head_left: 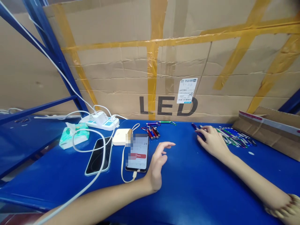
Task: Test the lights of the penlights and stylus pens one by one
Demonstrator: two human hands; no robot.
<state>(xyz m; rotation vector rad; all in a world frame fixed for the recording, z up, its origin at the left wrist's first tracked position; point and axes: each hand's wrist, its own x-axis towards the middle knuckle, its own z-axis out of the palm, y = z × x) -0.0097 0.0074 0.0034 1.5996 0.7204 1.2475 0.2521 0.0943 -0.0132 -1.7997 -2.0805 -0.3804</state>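
My left hand (157, 167) is over the blue table beside the lit smartphone, its fingers bent but apart and nothing in them. Farther right, my right hand (213, 143) has its thumb and fingers closed round a small dark blue keychain flashlight (195, 127), partly hidden under the fingertips. Just behind that hand lies a pile of keychain flashlights (236, 137) in several colours, with carabiner clips. A smaller group of red and blue flashlights (153, 132) rests near the back edge, close to a green one (164, 122).
A smartphone (142, 150) is plugged in by a white cable, next to a white power bank (120, 137). Left are a dark phone (99, 156), a tissue pack (73, 136) and a power strip (107, 123). A cardboard box (269, 132) stands right; a large carton (122, 68) backs the table.
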